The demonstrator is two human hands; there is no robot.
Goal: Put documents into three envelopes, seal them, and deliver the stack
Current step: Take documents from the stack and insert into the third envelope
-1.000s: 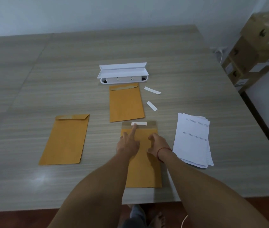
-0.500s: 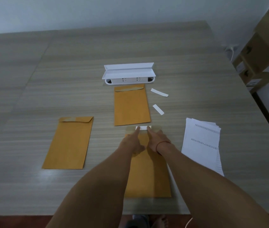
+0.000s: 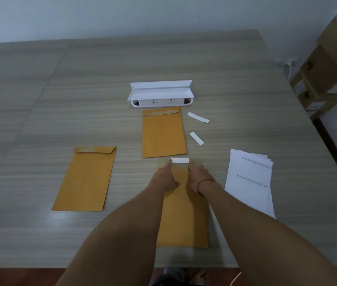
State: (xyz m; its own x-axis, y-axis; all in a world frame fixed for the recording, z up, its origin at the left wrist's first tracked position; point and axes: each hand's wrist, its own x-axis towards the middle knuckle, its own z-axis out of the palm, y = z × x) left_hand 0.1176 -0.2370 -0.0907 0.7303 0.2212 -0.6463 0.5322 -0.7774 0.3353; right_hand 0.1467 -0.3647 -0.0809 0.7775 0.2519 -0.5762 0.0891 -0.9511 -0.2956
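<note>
On the near envelope (image 3: 182,219), the left hand (image 3: 164,178) sets a straight forefinger at one end of the white strip (image 3: 181,161), the right hand (image 3: 197,175) straight fingers at the other, and the document stack (image 3: 250,180) lies just right of that envelope.

Both bare forearms (image 3: 126,234) reach from 6 o'clock toward 12 o'clock and come near each other at the wrists. The left hand (image 3: 164,179) lies palm down, its index finger (image 3: 169,164) straight toward 12 o'clock. The right hand (image 3: 196,177), just at its 3 o'clock side, is palm down too, fingers (image 3: 191,167) stretched forward.
</note>
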